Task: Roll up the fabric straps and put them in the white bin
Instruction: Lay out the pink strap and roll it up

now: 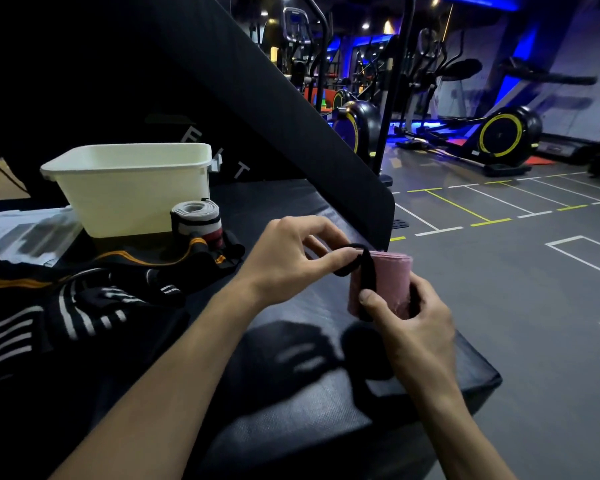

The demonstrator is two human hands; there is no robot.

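Both hands work over the black padded bench (291, 427): my right hand (409, 317) grips the rolled pink strap (394, 275) upright, thumb pressed on its black band, while my left hand (291, 258) pinches that band's loop at the roll's top. I see the white bin (132, 188) well apart at the bench's far left, a rolled grey strap (194, 220) standing just before it. Loose black straps (84, 306) lie in a heap nearer me on the left.

Bare forearms (174, 368), no sleeves
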